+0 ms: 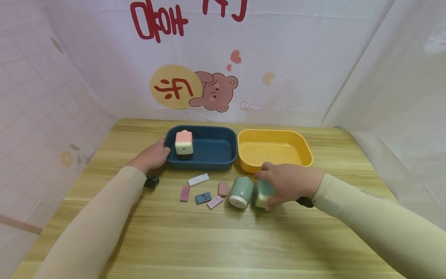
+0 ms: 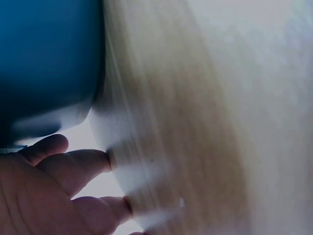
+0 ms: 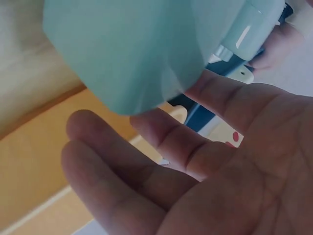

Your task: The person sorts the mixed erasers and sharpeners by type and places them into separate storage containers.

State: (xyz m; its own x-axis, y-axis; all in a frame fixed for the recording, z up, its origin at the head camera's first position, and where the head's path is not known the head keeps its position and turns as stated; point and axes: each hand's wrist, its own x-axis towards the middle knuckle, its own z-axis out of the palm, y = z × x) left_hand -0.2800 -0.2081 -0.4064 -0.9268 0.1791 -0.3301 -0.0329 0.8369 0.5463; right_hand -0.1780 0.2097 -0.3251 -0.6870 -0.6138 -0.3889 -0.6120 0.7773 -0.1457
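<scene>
My left hand (image 1: 153, 156) is at the left end of the blue tray (image 1: 200, 166), its thumb over the rim and fingers along the outer wall. In that tray stands a pink, cream and brown glossy block (image 1: 184, 144) with a small hole. My right hand (image 1: 292, 180) holds a green-and-cream rounded block (image 1: 263, 193), thumb on the near side and fingers on the far side. Its pale green surface (image 3: 127, 54) fills the upper right wrist view, where two other fingers stand off it. Beside it lies a green cylinder (image 1: 242, 189) with a white end.
A yellow tray (image 1: 249, 166) stands against the blue one's right end. Several small flat pieces, such as a white one (image 1: 198, 179) and a dark blue one (image 1: 203, 198), lie in front on the wooden table (image 1: 195, 244). Printed white cloth (image 1: 289, 46) hangs behind.
</scene>
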